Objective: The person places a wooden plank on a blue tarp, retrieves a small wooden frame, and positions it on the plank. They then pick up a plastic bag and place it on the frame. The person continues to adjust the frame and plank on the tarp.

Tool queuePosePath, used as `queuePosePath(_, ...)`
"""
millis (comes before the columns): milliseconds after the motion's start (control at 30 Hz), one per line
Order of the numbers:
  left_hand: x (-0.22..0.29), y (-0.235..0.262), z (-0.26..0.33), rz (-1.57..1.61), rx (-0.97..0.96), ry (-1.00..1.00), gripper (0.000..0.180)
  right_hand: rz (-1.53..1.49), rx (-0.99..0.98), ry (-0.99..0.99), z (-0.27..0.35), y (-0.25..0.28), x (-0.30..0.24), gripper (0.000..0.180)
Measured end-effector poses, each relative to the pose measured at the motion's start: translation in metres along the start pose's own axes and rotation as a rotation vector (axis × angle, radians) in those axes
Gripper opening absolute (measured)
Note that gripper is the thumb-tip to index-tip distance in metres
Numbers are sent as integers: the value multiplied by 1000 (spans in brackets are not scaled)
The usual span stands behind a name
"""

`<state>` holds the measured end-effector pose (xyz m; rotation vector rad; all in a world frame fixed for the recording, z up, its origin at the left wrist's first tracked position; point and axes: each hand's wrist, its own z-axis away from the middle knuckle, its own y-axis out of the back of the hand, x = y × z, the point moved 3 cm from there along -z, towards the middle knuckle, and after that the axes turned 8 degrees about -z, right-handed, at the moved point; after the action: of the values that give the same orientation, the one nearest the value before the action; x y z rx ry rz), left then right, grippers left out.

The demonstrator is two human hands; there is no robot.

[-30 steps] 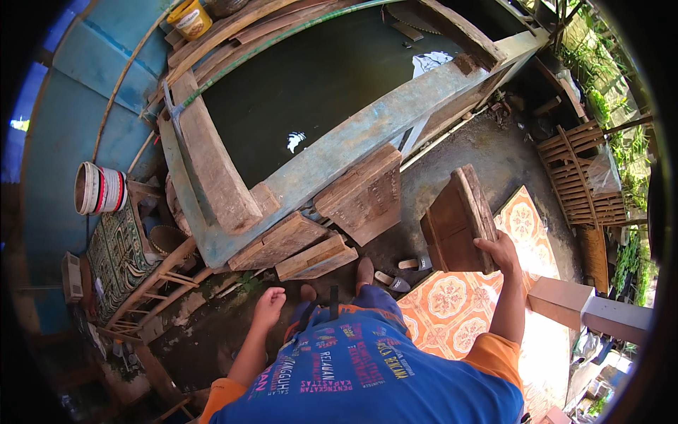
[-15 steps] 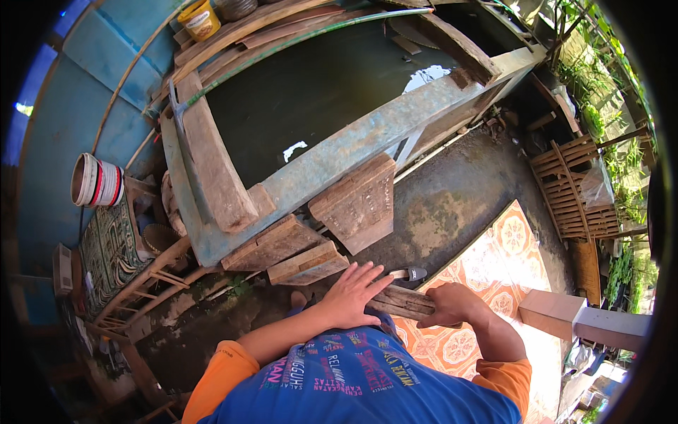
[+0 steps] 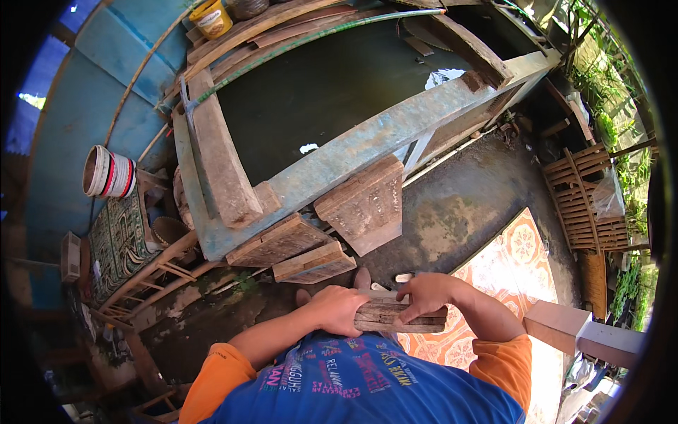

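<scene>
A small stack of weathered wooden boards (image 3: 395, 316) is held flat against my chest. My left hand (image 3: 337, 309) grips its left end and my right hand (image 3: 422, 291) presses down on its top right. I wear a blue shirt with orange sleeves. My bare toes (image 3: 361, 277) show just above the boards. Three similar wooden panels lean against the tank wall ahead: a large one (image 3: 364, 203), a middle one (image 3: 277, 240) and a small one (image 3: 314, 262).
A large concrete tank (image 3: 367, 138) of dark water fills the centre, with a plank (image 3: 219, 166) on its left rim. A striped bucket (image 3: 107, 173) stands left, a yellow tub (image 3: 210, 17) far back. Patterned orange tiles (image 3: 508, 265) and a bamboo rack (image 3: 586, 201) lie right.
A second ago my right hand held a wooden panel upright at the right and my left hand hung free. Both hands have since brought the boards flat in front of my chest.
</scene>
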<state>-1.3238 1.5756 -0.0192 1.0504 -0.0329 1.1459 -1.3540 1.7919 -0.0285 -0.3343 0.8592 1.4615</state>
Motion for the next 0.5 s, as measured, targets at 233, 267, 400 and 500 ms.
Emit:
queuePosePath(233,-19,-11,46,27,30,204,74,-1118,232,-141,-129,58,79,85)
queuePosePath(267,-22,-14,55,32,37,237,74,-1257,259,-104,-153,62,85,89)
queuePosePath(400,-30,-27,91,34,126,345,77,-1661,414,-47,-228,67,97,105)
queuePosePath(500,-36,-36,116,62,176,464,77,-1819,562,11,-265,73,95,109)
